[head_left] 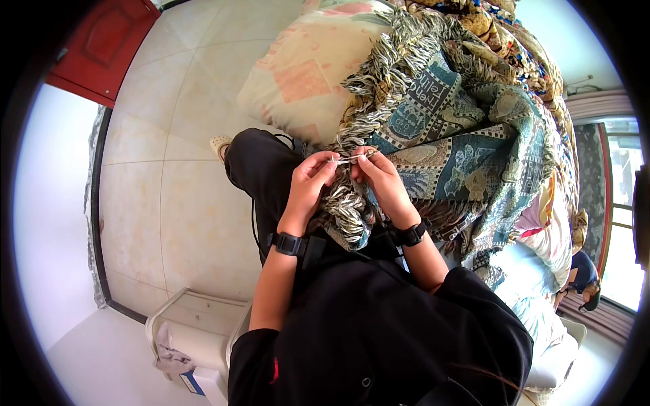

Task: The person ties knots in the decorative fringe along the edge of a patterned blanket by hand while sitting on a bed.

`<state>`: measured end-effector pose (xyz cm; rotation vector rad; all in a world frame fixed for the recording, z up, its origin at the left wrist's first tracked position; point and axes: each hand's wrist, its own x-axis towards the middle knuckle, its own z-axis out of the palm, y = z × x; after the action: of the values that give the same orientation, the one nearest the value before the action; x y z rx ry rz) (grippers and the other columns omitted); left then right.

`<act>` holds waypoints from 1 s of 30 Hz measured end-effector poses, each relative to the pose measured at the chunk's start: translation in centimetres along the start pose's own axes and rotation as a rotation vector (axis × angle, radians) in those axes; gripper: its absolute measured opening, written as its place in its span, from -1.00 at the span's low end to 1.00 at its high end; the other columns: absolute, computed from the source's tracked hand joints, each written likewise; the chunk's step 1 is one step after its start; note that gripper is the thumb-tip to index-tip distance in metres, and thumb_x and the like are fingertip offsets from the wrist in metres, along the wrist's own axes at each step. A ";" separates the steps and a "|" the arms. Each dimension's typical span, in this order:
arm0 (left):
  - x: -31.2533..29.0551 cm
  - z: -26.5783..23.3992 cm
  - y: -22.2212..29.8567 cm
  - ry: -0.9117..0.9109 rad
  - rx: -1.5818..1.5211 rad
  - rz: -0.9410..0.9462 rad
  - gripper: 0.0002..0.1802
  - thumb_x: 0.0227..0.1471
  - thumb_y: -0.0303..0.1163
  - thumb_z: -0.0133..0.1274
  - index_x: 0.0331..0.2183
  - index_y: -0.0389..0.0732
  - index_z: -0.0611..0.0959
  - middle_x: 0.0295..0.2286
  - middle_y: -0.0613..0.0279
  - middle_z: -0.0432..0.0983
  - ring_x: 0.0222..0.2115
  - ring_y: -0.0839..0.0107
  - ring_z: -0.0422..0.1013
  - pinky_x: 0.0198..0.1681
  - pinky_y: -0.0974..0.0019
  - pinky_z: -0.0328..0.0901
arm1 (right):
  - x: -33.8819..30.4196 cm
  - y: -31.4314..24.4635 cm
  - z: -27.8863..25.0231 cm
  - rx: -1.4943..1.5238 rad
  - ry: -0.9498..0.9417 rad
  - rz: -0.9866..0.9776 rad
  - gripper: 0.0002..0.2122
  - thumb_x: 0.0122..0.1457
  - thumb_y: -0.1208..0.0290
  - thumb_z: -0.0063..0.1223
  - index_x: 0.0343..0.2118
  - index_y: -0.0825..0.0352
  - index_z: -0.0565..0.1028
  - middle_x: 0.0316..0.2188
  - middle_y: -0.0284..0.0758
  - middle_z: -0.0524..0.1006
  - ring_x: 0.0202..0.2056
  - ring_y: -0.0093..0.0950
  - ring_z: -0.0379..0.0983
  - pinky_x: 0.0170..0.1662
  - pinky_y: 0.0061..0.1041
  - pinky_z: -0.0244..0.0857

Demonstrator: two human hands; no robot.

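Across my lap lies a woven blue-green throw blanket [443, 159] with patterned panels and a thick cream-and-black fringe [389, 68] along its edge. My left hand [311, 181] pinches a thin light strand of that fringe between thumb and fingertips. Close beside it, my right hand [383, 180] is closed in a pinch on the same fringe, a strand stretched between the two. Fringe tassels [349, 210] hang bunched below the hands. The exact strands inside the fingertips are partly hidden.
A bed with a cream and pink cover [298, 78] lies ahead, with a brown patterned cloth [535, 54] heaped at its far right. On the left are a tiled floor [196, 142], a red door [101, 44] and a pale cabinet [203, 318]. Another person [582, 281] is at far right.
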<state>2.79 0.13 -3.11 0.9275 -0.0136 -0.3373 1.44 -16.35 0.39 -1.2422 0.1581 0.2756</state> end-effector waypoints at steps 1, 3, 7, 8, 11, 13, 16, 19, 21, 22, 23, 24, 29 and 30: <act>0.0 -0.2 -0.1 -0.002 0.000 0.001 -0.80 0.09 -0.48 0.01 -0.22 -0.34 0.54 -0.53 0.45 0.37 -0.55 0.68 0.21 -0.47 0.59 0.12 | 0.1 0.2 -0.1 -0.001 0.001 -0.002 -0.85 0.28 0.36 -0.18 -0.21 0.30 0.40 -0.50 -0.48 0.42 -0.44 -0.69 0.27 -0.29 -0.70 0.15; 0.0 -0.4 -0.2 -0.018 -0.036 0.001 -0.82 0.08 -0.52 -0.01 -0.23 -0.32 0.53 -0.44 0.36 0.38 -0.54 0.61 0.18 -0.44 0.51 0.13 | 0.1 0.4 -0.2 0.051 0.007 0.024 -0.84 0.28 0.36 -0.17 -0.21 0.30 0.40 -0.50 -0.48 0.42 -0.42 -0.69 0.27 -0.28 -0.70 0.15; 0.1 -0.2 -0.2 -0.043 -0.117 0.033 -0.85 0.09 -0.51 -0.01 -0.25 -0.31 0.52 -0.41 0.33 0.39 -0.53 0.60 0.19 -0.43 0.50 0.13 | 0.1 0.1 0.2 0.070 0.007 0.020 -0.85 0.27 0.37 -0.17 -0.20 0.29 0.40 -0.48 -0.48 0.42 -0.42 -0.70 0.27 -0.28 -0.71 0.15; 0.1 0.0 -0.2 -0.028 -0.113 0.067 -0.87 0.10 -0.50 -0.02 -0.26 -0.30 0.52 -0.40 0.32 0.39 -0.53 0.60 0.20 -0.42 0.50 0.14 | 0.2 -0.1 0.3 0.056 -0.024 0.007 -0.85 0.27 0.37 -0.17 -0.21 0.29 0.40 -0.46 -0.48 0.42 -0.42 -0.70 0.27 -0.28 -0.71 0.15; 0.1 0.9 0.4 -0.016 -0.122 0.090 -0.91 0.12 -0.49 -0.04 -0.29 -0.26 0.49 -0.42 0.30 0.39 -0.54 0.59 0.21 -0.43 0.52 0.14 | 0.2 -0.4 0.6 0.047 -0.026 -0.004 -0.87 0.27 0.38 -0.17 -0.23 0.28 0.39 -0.42 -0.48 0.42 -0.42 -0.72 0.26 -0.30 -0.71 0.14; 0.0 0.9 0.6 -0.017 -0.133 0.078 -0.93 0.13 -0.48 -0.05 -0.30 -0.24 0.48 -0.45 0.29 0.38 -0.55 0.60 0.21 -0.44 0.54 0.14 | 0.1 -0.3 0.5 0.053 0.003 0.001 -0.89 0.27 0.39 -0.17 -0.24 0.27 0.39 -0.41 -0.48 0.42 -0.43 -0.73 0.25 -0.32 -0.72 0.13; 0.0 0.2 0.7 -0.122 -0.141 0.001 -0.94 0.12 -0.49 -0.07 -0.30 -0.20 0.43 -0.48 0.30 0.37 -0.56 0.61 0.19 -0.48 0.56 0.10 | 0.2 0.0 0.2 0.154 -0.059 0.011 -0.91 0.26 0.42 -0.17 -0.25 0.28 0.37 -0.40 -0.48 0.41 -0.46 -0.74 0.22 -0.37 -0.74 0.09; 0.0 0.0 0.6 -0.142 -0.142 -0.041 -0.91 0.09 -0.52 -0.05 -0.30 -0.20 0.44 -0.52 0.35 0.34 -0.57 0.62 0.18 -0.49 0.56 0.08 | -0.1 -0.3 0.7 0.223 0.011 0.053 -0.92 0.26 0.44 -0.17 -0.26 0.28 0.37 -0.40 -0.49 0.40 -0.49 -0.74 0.17 -0.39 -0.75 0.05; 0.1 0.0 0.5 -0.110 -0.190 -0.030 -0.88 0.06 -0.52 -0.04 -0.29 -0.20 0.43 -0.57 0.41 0.29 -0.58 0.64 0.16 -0.50 0.57 0.05 | -0.1 -0.6 1.1 0.283 0.035 0.070 -0.93 0.26 0.43 -0.17 -0.28 0.27 0.36 -0.47 -0.52 0.35 -0.52 -0.74 0.12 -0.43 -0.73 0.03; 0.0 -0.1 0.4 -0.122 -0.182 -0.005 -0.87 0.06 -0.52 -0.03 -0.27 -0.20 0.43 -0.59 0.44 0.26 -0.58 0.65 0.15 -0.49 0.57 0.05 | 0.0 -0.6 0.9 0.281 0.034 0.069 -0.93 0.26 0.43 -0.17 -0.28 0.27 0.36 -0.47 -0.52 0.35 -0.52 -0.74 0.12 -0.43 -0.73 0.03; 0.0 -0.1 0.3 -0.134 -0.175 0.020 -0.85 0.06 -0.53 -0.03 -0.26 -0.21 0.43 -0.61 0.46 0.23 -0.58 0.66 0.15 -0.49 0.57 0.04 | 0.1 -0.4 0.7 0.370 0.008 0.092 -0.93 0.26 0.42 -0.17 -0.30 0.26 0.36 -0.51 -0.54 0.32 -0.53 -0.74 0.11 -0.44 -0.72 0.01; -0.2 0.1 0.5 -0.129 -0.109 -0.008 -0.81 0.05 -0.54 -0.01 -0.24 -0.21 0.42 -0.64 0.50 0.21 -0.58 0.68 0.12 -0.49 0.57 0.04 | 0.2 -0.4 0.6 0.459 -0.017 0.117 -0.93 0.26 0.41 -0.16 -0.32 0.25 0.36 -0.54 -0.56 0.28 -0.54 -0.74 0.09 -0.46 -0.71 -0.01; 0.1 -0.1 0.2 -0.135 -0.179 0.000 -0.79 0.06 -0.59 -0.04 -0.20 -0.23 0.44 -0.68 0.53 0.15 -0.64 0.69 0.06 -0.51 0.55 0.01 | 0.7 -0.5 -0.1 0.789 0.048 0.305 -0.93 0.26 0.41 -0.18 -0.33 0.23 0.37 -0.68 -0.61 0.13 -0.62 -0.68 0.01 -0.49 -0.68 -0.06; 0.4 -0.2 0.2 -0.165 -0.348 0.049 -0.79 0.07 -0.59 -0.04 -0.19 -0.24 0.44 -0.70 0.54 0.13 -0.65 0.69 0.04 -0.52 0.54 0.00 | 1.3 -0.9 -0.5 1.022 -0.083 0.357 -0.91 0.27 0.43 -0.20 -0.31 0.25 0.39 -0.71 -0.60 0.06 -0.65 -0.66 -0.05 -0.51 -0.65 -0.08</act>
<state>3.25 0.34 -3.12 0.5523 -0.1253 -0.3566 2.99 -16.93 0.65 -0.1810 0.3913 0.4745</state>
